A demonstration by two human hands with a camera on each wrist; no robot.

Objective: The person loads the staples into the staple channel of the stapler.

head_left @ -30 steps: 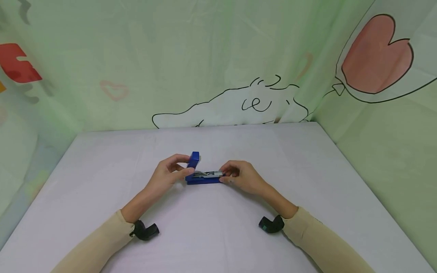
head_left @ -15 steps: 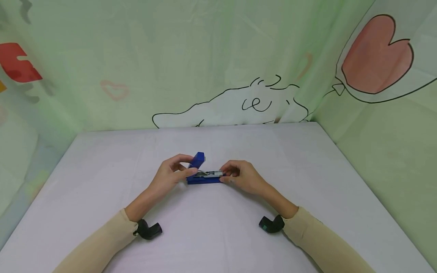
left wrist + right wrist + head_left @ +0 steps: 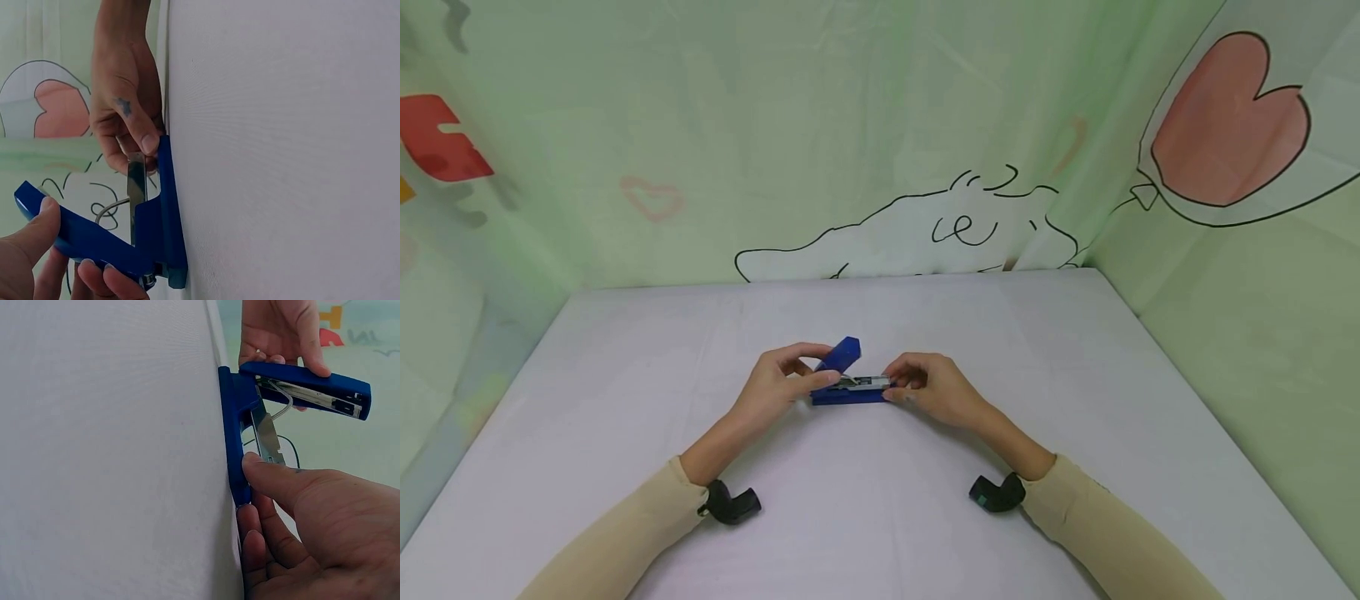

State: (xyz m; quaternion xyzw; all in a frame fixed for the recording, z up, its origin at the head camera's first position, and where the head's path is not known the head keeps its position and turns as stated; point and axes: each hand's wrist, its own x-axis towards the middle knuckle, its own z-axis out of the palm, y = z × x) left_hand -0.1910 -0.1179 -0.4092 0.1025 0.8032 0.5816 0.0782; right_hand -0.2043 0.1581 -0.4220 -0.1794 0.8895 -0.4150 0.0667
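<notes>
A blue stapler [image 3: 850, 398] lies on the white table with its top cover [image 3: 94, 240] swung up at an angle over the base. Between cover and base the metal staple magazine [image 3: 267, 432] shows, with a curved metal piece [image 3: 284, 407] linking it to the cover. My left hand [image 3: 778, 379] grips the raised cover, thumb on one side and fingers on the other. At the stapler's free end, my right hand [image 3: 936, 387] pinches the base between thumb and fingers, its thumb beside the magazine tip.
The white-covered table [image 3: 880, 500] spreads around both hands. Behind it hangs a green curtain [image 3: 850, 125] with line drawings. A small black camera [image 3: 733, 504] sits on the left wrist, another black camera [image 3: 997, 493] on the right.
My left hand has tipped the stapler's cover to the right and down, from nearly upright to a lower slant. The right hand and the base have stayed in place.
</notes>
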